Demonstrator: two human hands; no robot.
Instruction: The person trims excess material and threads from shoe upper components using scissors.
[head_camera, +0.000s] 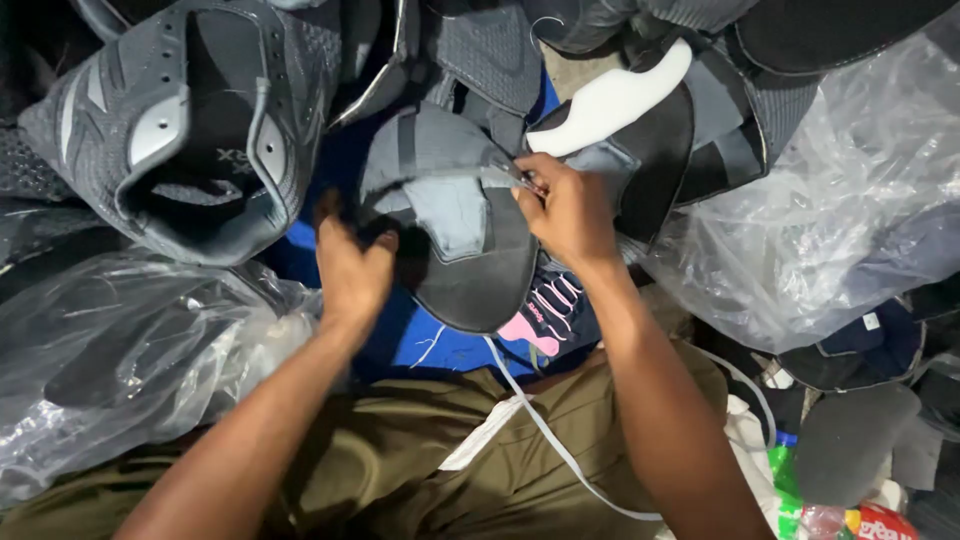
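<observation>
Both hands curl over the grey shoe upper (455, 235) — left hand (352, 270) and right hand (568, 210) each grip closed on it.

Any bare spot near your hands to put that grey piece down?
Only small ones: the blue cloth between left hand and pink patch, and the olive lap. Above, shoe uppers crowd; plastic bags fill both sides.
</observation>
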